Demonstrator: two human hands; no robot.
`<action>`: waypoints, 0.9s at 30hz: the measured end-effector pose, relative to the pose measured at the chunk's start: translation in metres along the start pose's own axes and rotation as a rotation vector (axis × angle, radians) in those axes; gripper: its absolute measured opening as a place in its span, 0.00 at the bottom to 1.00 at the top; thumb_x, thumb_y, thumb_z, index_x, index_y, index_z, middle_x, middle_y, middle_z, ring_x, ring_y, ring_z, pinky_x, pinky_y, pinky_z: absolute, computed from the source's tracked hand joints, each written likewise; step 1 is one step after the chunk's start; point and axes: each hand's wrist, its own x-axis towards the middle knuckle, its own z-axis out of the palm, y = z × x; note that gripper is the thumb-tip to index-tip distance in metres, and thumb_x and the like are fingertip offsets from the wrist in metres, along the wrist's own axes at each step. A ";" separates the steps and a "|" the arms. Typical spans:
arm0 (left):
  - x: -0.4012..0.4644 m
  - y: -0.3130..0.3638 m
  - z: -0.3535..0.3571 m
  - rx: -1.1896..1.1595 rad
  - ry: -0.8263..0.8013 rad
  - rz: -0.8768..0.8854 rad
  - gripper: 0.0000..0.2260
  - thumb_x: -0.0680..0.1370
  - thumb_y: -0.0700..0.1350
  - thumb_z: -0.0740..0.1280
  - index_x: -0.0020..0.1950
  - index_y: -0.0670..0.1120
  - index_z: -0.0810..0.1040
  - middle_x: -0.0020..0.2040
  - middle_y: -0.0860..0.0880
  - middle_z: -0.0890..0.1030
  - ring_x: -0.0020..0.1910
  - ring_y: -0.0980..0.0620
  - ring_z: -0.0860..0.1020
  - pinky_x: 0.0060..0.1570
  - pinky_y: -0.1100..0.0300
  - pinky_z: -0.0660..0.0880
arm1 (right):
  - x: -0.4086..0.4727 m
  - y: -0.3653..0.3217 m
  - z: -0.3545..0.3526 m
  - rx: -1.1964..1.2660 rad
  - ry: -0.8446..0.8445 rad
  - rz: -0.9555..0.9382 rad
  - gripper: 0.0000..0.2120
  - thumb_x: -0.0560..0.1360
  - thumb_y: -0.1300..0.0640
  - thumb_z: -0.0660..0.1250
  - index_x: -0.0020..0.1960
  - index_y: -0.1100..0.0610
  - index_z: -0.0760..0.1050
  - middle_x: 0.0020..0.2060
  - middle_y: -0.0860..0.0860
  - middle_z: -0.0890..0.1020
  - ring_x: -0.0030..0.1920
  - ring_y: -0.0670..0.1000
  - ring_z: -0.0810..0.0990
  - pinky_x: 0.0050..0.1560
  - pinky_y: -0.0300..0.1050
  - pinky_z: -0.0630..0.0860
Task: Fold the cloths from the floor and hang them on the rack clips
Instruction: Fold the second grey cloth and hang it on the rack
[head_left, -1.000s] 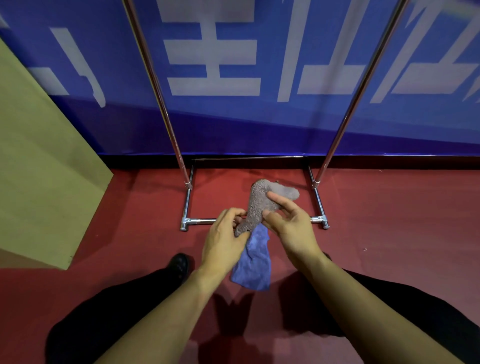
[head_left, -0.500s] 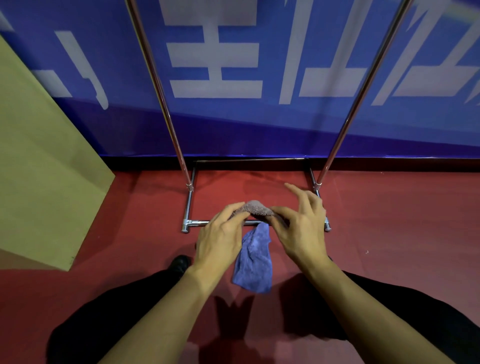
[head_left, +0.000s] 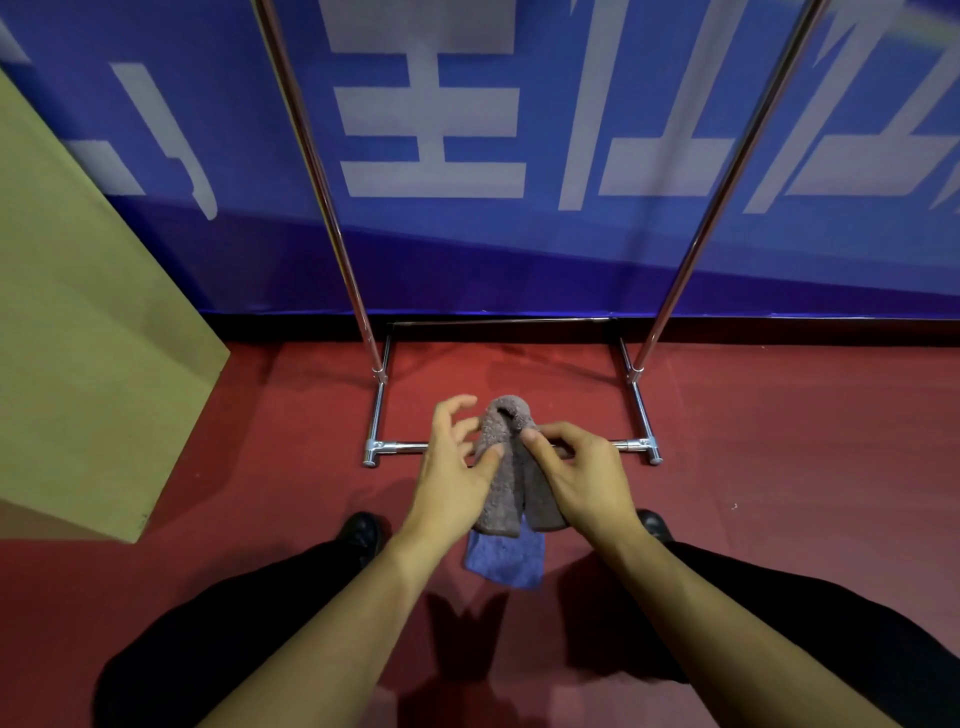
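A brown-grey fuzzy cloth (head_left: 503, 488) is folded over between my two hands, in front of the rack's lower bar. My left hand (head_left: 453, 470) pinches its left edge with the thumb, the other fingers spread apart above. My right hand (head_left: 582, 478) pinches the cloth's right side near the fold. A blue cloth (head_left: 506, 564) hangs just below the brown one, partly hidden by it; which hand holds it I cannot tell. The chrome rack (head_left: 363, 332) stands straight ahead, with its top and clips out of view.
The rack's base bar (head_left: 400, 446) lies on the red floor (head_left: 779, 467) just beyond my hands. A blue banner with white characters (head_left: 467, 156) backs the rack. A tan board (head_left: 78, 338) leans at the left. My black-trousered legs and shoes (head_left: 363, 530) are below.
The brown cloth, raised and then bunched flat between my hands, now hangs folded in half over the blue one. My left fingers have spread open above it.
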 end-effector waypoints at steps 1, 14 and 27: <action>0.000 0.002 0.001 -0.041 0.006 -0.032 0.23 0.78 0.34 0.69 0.67 0.53 0.70 0.60 0.57 0.78 0.57 0.63 0.80 0.58 0.69 0.74 | 0.001 0.001 0.001 0.069 -0.001 0.024 0.08 0.77 0.46 0.70 0.47 0.49 0.84 0.40 0.40 0.86 0.43 0.36 0.83 0.44 0.34 0.75; -0.002 0.006 0.012 -0.142 -0.095 -0.046 0.17 0.82 0.40 0.62 0.65 0.58 0.78 0.71 0.57 0.74 0.70 0.62 0.71 0.73 0.60 0.65 | -0.001 -0.007 0.005 0.540 -0.092 0.143 0.10 0.82 0.57 0.64 0.56 0.55 0.83 0.48 0.50 0.87 0.52 0.49 0.85 0.46 0.47 0.84; 0.023 0.110 0.027 -0.026 -0.022 0.145 0.22 0.74 0.47 0.74 0.67 0.52 0.77 0.64 0.49 0.80 0.62 0.53 0.79 0.64 0.55 0.75 | 0.032 -0.080 -0.062 0.633 0.064 -0.061 0.11 0.75 0.64 0.72 0.57 0.62 0.80 0.49 0.54 0.87 0.50 0.50 0.86 0.54 0.45 0.80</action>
